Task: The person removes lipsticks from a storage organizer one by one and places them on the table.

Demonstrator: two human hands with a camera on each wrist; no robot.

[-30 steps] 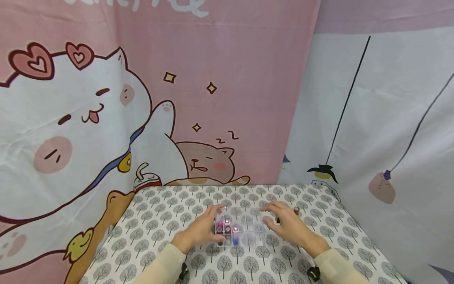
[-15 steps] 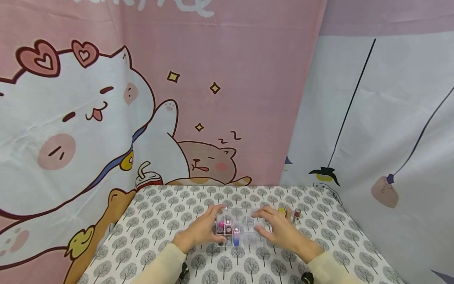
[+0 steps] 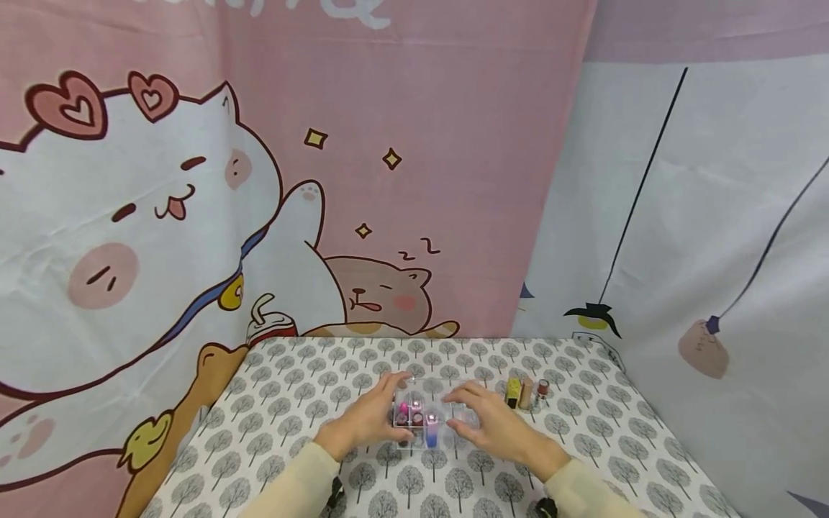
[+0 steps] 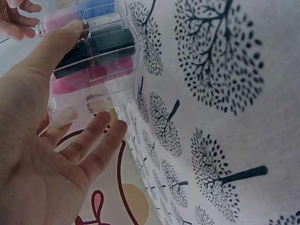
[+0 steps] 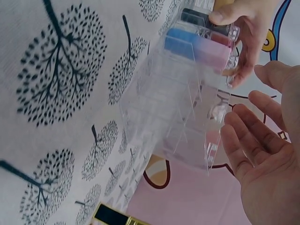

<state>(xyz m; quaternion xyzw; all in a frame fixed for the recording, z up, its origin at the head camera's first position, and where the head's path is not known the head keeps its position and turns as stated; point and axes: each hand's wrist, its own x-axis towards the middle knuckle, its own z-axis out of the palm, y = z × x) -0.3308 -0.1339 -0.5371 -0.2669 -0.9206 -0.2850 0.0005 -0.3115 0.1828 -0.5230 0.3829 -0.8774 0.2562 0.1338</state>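
A clear divided lipstick organizer [image 5: 154, 105] stands on the cloth between both hands. My left hand [image 3: 371, 415] grips its left end, thumb over the near edge and fingers round the far side. A pink-and-blue tube [image 3: 431, 430] stands in a middle compartment. In the left wrist view, a black tube [image 4: 105, 49] and a magenta tube [image 4: 93, 80] show in compartments by the thumb. The right-hand compartments are see-through with nothing standing in them. My right hand [image 3: 501, 426] hovers over that side, fingers spread and relaxed, holding nothing.
Behind the right hand stand a yellow-and-black box [image 3: 514, 393], a tan tube [image 3: 526, 394] and a small tube with a reddish-brown top [image 3: 542, 389]. A tree-print cloth [image 3: 278, 460] covers the table. A cartoon curtain [image 3: 453, 180] hangs right behind it.
My right hand has moved left from the organizer's right end to over its middle, uncovering the items at the back right. My left hand keeps its grip.
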